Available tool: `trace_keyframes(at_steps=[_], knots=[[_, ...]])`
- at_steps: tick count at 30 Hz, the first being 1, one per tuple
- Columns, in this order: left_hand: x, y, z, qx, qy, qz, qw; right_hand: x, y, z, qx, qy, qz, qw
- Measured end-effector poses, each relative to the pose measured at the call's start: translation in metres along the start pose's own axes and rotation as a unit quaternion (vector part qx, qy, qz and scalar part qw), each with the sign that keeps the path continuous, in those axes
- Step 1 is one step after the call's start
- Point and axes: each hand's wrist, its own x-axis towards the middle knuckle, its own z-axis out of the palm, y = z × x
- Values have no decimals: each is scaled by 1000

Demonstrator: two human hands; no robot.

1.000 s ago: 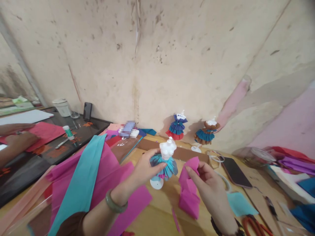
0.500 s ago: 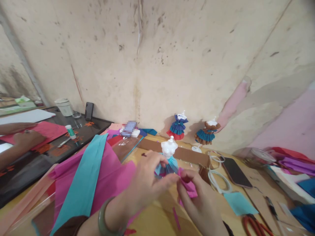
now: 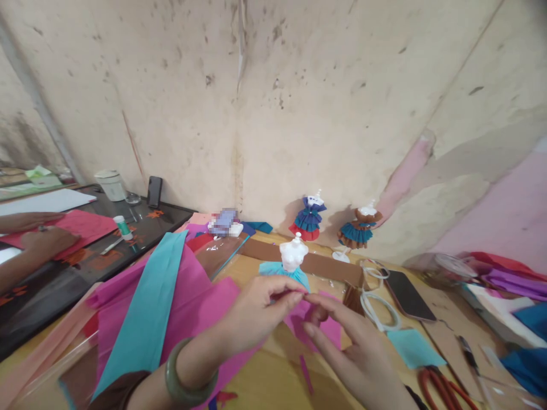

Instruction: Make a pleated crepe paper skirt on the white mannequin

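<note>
Fingertips meet just in front of the white mannequin (image 3: 293, 254), our landmark for this moment. Our left hand (image 3: 256, 310) has its grip pinched shut on the top edge of a pink tissue piece (image 3: 318, 327), thumb against forefinger, right at the hem of the teal paper skirt (image 3: 284, 272) the mannequin wears. Our right hand (image 3: 354, 356) comes in from the near right of the mannequin with fingers stretched out, its forefinger touching the same edge; we cannot tell whether that grip has actually closed on the paper. To do this well, we judge, we should keep the pinch light, hold the edge level with the skirt's hem, and avoid knocking the mannequin over. Behind the mannequin, two dressed mannequins (image 3: 311, 216) stand against the wall; white rings (image 3: 382, 312) lie to its right on the table (image 3: 273, 381).
</note>
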Motion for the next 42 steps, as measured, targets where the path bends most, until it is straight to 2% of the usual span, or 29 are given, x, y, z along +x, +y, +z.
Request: trace_keyframes(at_steps=[3, 5, 12, 17, 20, 24, 28, 31, 33, 42], knots=[[-2, 2, 3, 37, 13, 14, 999, 3, 1, -5, 3, 66, 39, 997], [-4, 3, 6, 39, 11, 21, 999, 3, 2, -4, 9, 84, 57, 995], [-8, 8, 9, 10, 12, 42, 999, 2, 1, 2, 79, -12, 149, 986], [-5, 10, 6, 45, 43, 8, 998, 6, 1, -3, 114, -10, 186, 976], [-2, 6, 3, 25, 59, -21, 998, 6, 3, -3, 135, -16, 221, 966], [4, -6, -3, -20, 33, -55, 998, 7, 6, -2, 182, -39, 271, 944], [8, -10, -9, -52, 19, -65, 996, 12, 5, -5, 237, -76, 295, 923], [8, -6, -12, -56, 22, -80, 995, 15, 3, -9, 270, -121, 315, 902], [9, -1, -12, -49, 24, -83, 995, 15, 4, -10, 279, -130, 326, 894], [11, -2, -11, -77, 13, -102, 992, 12, 9, -10, 270, -121, 323, 899]])
